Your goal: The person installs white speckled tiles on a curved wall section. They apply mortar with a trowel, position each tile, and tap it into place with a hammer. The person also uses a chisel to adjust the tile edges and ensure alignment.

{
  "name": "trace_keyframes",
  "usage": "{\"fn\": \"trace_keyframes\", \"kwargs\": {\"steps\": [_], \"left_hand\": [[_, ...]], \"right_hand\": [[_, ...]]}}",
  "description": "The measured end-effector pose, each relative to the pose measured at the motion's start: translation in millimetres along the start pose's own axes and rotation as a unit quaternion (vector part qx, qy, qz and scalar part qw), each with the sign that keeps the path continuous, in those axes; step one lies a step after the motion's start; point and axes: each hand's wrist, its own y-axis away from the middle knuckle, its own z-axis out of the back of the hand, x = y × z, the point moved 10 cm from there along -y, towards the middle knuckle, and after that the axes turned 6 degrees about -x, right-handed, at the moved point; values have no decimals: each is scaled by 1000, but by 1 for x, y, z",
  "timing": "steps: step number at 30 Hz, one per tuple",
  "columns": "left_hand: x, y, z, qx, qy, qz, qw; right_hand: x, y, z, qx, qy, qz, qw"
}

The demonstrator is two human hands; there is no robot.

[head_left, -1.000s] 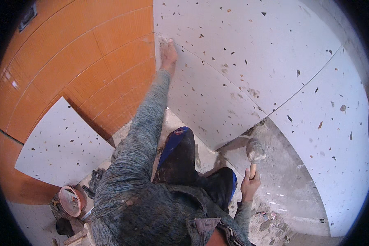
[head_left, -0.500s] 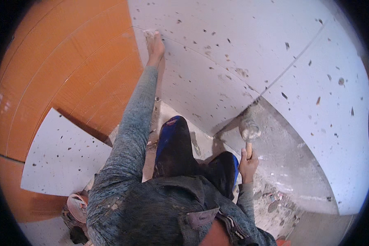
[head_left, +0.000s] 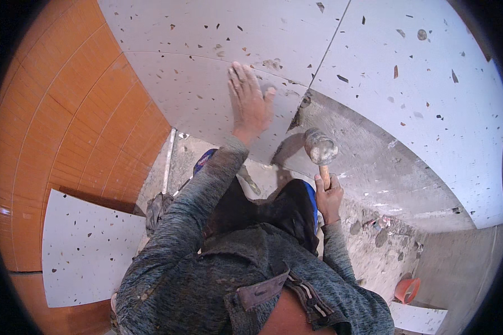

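My left hand [head_left: 250, 103] lies flat with fingers stretched out over the lower white speckled tile [head_left: 201, 84] on the wall ahead, its palm apparently against the face. Nothing is in it. My right hand [head_left: 329, 200] is wrapped round the wooden handle of a mallet [head_left: 320, 148]. The mallet's head is thick, grey and smeared with pale mortar, pointing up and away from me. It is held in front of the bare grey wall patch [head_left: 369, 151], to the right of the lower tile's edge.
Orange tiles [head_left: 78, 117] cover the left wall, with a loose speckled tile [head_left: 89, 251] leaning there. Another large tile [head_left: 425, 89] is on the right wall above the bare patch. Debris [head_left: 377, 226] litters the floor; an orange-red container [head_left: 407, 290] lies at lower right.
My left hand has moved right and nearer, from the tile's upper left corner to its middle right, and now lies flat. The mallet stays in my right hand, shifted slightly left in the picture.
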Motion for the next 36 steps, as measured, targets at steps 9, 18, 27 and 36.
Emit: {"fn": "trace_keyframes", "kwargs": {"steps": [9,18,27,36], "left_hand": [[-79,25,-20,68,-15,-91,993],[-96,38,6,50,131,-174,975],[28,70,19,-11,68,24,997],[95,160,-9,88,134,236,958]], "right_hand": [[-19,15,23,-20,-4,-36,999],[-46,25,28,-26,-1,-50,998],[-42,35,24,-8,-3,-54,999],[-49,46,8,21,-14,-62,998]]}}
